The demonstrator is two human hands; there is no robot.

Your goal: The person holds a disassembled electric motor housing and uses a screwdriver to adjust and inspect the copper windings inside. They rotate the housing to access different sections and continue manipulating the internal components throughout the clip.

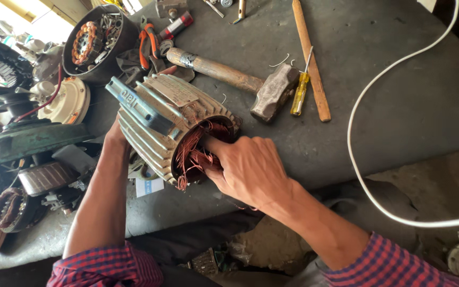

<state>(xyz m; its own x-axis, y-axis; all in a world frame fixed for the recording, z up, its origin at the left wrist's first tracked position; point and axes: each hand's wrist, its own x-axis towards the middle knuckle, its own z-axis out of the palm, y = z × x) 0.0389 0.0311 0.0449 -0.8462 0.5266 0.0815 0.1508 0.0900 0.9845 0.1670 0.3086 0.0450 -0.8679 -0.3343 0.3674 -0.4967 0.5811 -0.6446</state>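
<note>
A finned grey motor housing (155, 114) lies tilted on the dark workbench (399, 106), its open end facing me. Tangled copper winding wire (192, 157) fills that opening. My right hand (248, 170) reaches into the opening, fingers closed on the copper wire. My left hand (115, 133) is behind the housing on its left side, mostly hidden, bracing it; only the wrist and forearm show.
A hammer (240, 79) with a wooden handle lies just beyond the housing, next to a yellow screwdriver (299, 93) and a wooden stick (309, 58). Pliers (147, 45) and motor parts (88, 42) crowd the left. A white cable (357, 143) loops on the right.
</note>
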